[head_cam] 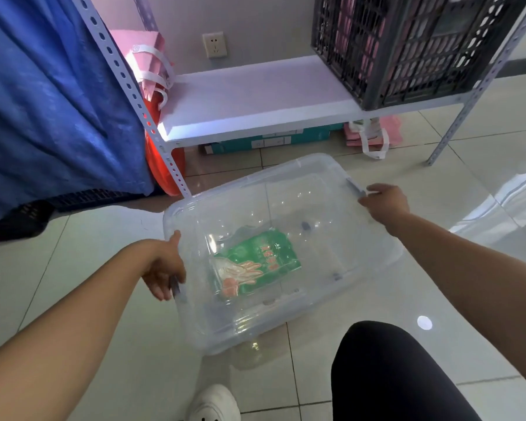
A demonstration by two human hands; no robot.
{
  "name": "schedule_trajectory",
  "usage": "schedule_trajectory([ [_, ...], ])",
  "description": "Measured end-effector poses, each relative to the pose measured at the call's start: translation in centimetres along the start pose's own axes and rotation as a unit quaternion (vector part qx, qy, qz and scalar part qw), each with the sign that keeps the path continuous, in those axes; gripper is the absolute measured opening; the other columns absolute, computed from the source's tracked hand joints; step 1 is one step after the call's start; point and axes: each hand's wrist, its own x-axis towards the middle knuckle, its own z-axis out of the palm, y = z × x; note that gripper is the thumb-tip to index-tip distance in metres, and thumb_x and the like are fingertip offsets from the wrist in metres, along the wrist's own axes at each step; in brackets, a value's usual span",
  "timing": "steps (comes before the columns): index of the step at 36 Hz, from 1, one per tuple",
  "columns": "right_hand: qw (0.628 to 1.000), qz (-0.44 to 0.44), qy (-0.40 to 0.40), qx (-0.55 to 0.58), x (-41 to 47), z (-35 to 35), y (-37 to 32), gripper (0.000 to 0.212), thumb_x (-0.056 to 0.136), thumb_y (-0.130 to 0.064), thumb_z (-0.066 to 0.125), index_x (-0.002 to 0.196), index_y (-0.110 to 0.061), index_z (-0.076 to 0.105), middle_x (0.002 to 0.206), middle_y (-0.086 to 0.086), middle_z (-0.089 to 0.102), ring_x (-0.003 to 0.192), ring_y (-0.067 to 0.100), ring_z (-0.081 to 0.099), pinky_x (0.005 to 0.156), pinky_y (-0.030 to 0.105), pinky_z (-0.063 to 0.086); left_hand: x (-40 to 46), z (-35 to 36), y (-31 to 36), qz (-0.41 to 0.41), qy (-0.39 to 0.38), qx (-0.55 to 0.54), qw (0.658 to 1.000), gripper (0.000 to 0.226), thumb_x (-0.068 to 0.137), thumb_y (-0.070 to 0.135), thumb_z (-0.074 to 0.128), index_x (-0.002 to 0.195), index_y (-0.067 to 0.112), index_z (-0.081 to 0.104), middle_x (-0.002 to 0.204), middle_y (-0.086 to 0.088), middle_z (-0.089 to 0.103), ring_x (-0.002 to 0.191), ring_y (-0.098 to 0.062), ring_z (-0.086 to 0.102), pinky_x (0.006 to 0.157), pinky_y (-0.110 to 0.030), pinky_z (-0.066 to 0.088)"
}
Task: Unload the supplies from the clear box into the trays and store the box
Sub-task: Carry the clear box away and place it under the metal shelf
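Observation:
A clear plastic box (pixel 362 250) sits tilted over the tiled floor in front of a low white shelf (pixel 255 95). A green packet of gloves (pixel 255 262) lies flat inside it, near the left side. My left hand (pixel 164 268) grips the grey latch handle on the box's left end. My right hand (pixel 383 202) holds the grey latch handle on the right end. Whether the box rests on the floor or hangs just above it cannot be told.
A black slatted crate (pixel 407 47) stands on the shelf's right part. A blue cloth (pixel 49 101) covers a dark crate at left. Pink bags (pixel 149 59) and an orange tub (pixel 161 159) sit by the perforated shelf post. My knee (pixel 392 375) and white shoe (pixel 213 404) are below.

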Motion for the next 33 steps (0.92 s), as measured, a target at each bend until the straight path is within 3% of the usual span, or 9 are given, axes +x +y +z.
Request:
schedule_trajectory([
  [3,0.998,-0.041,0.035,-0.042,-3.1,0.8,0.1,0.056,0.086,-0.035,0.065,0.139,-0.025,0.050,0.137,0.005,0.058,0.119,0.029,0.057,0.103,0.048,0.044,-1.8,0.9,2.2,-0.015,-0.012,0.164,0.986,0.052,0.091,0.025,0.062,0.128,-0.005,0.040,0.081,-0.018,0.076,0.066,-0.029,0.074,0.055,-0.037,0.059],
  [8,0.995,-0.084,0.039,0.045,-13.0,3.1,2.0,0.074,0.087,-0.035,0.065,0.151,-0.029,0.028,0.160,-0.002,0.026,0.146,0.019,0.025,0.116,0.052,0.025,-0.2,-0.2,4.5,0.150,0.226,0.157,0.949,0.029,0.088,0.034,0.060,0.103,0.010,0.070,0.091,-0.007,0.077,0.081,-0.024,0.072,0.071,-0.032,0.057],
  [11,0.990,-0.056,0.010,0.131,-19.4,4.7,2.7,0.089,0.085,-0.036,0.068,0.152,-0.042,0.010,0.163,-0.015,0.004,0.148,0.009,0.011,0.119,0.044,0.017,2.0,-1.5,3.8,0.243,0.307,0.114,0.913,0.061,0.085,0.042,0.066,0.141,0.027,0.048,0.147,-0.009,0.049,0.127,-0.030,0.051,0.102,-0.041,0.043],
  [15,0.961,0.097,-0.003,0.259,-24.6,6.4,2.8,0.100,0.082,-0.035,0.073,0.150,-0.048,0.000,0.161,-0.025,-0.002,0.150,0.014,0.009,0.118,0.047,0.019,5.1,-2.7,2.6,0.229,0.294,0.072,0.925,0.091,0.080,0.049,0.072,0.153,0.026,0.023,0.158,-0.007,0.033,0.139,-0.034,0.038,0.109,-0.052,0.039],
  [19,0.854,0.277,-0.052,0.437,-25.5,7.5,2.3,0.092,0.087,-0.034,0.067,0.154,-0.039,0.004,0.163,-0.011,0.010,0.147,0.020,0.021,0.116,0.049,0.021,7.1,-3.2,1.8,0.221,0.270,0.003,0.937,0.086,0.083,0.051,0.069,0.152,0.021,0.029,0.155,-0.008,0.037,0.135,-0.034,0.043,0.105,-0.045,0.039],
  [23,0.817,0.292,-0.100,0.488,-24.6,7.5,1.7,0.043,0.088,-0.037,0.063,0.128,-0.032,0.048,0.149,-0.008,0.035,0.137,0.019,0.036,0.114,0.054,0.029,7.2,-3.3,2.2,0.209,0.287,0.018,0.935,0.077,0.083,0.060,0.062,0.144,0.019,0.043,0.144,-0.012,0.049,0.122,-0.035,0.052,0.098,-0.044,0.046],
  [26,0.819,0.282,-0.095,0.491,-23.6,6.8,1.2,0.021,0.085,-0.043,0.063,0.106,-0.040,0.058,0.131,-0.011,0.051,0.135,0.023,0.039,0.113,0.056,0.028,6.5,-3.3,1.9,0.175,0.305,0.087,0.932,0.080,0.085,0.071,0.046,0.147,0.021,0.042,0.147,-0.013,0.048,0.127,-0.035,0.050,0.100,-0.044,0.043],
  [29,0.842,0.262,-0.097,0.462,-21.0,5.2,1.3,0.051,0.083,-0.049,0.061,0.131,-0.033,0.052,0.138,-0.008,0.049,0.128,0.024,0.044,0.112,0.052,0.029,5.3,-3.3,0.9,0.098,0.317,0.158,0.930,0.092,0.081,0.082,0.031,0.146,0.017,0.043,0.145,-0.014,0.050,0.126,-0.036,0.052,0.099,-0.045,0.043],
  [33,0.859,0.225,-0.147,0.435,-15.2,2.9,1.5,0.041,0.084,-0.047,0.058,0.116,-0.023,0.057,0.125,-0.005,0.051,0.111,0.021,0.053,0.093,0.043,0.042,3.1,-2.7,-0.9,-0.007,0.140,0.086,0.986,0.094,0.071,0.085,0.050,0.122,0.006,0.056,0.101,-0.020,0.068,0.086,-0.036,0.070,0.066,-0.044,0.059],
])
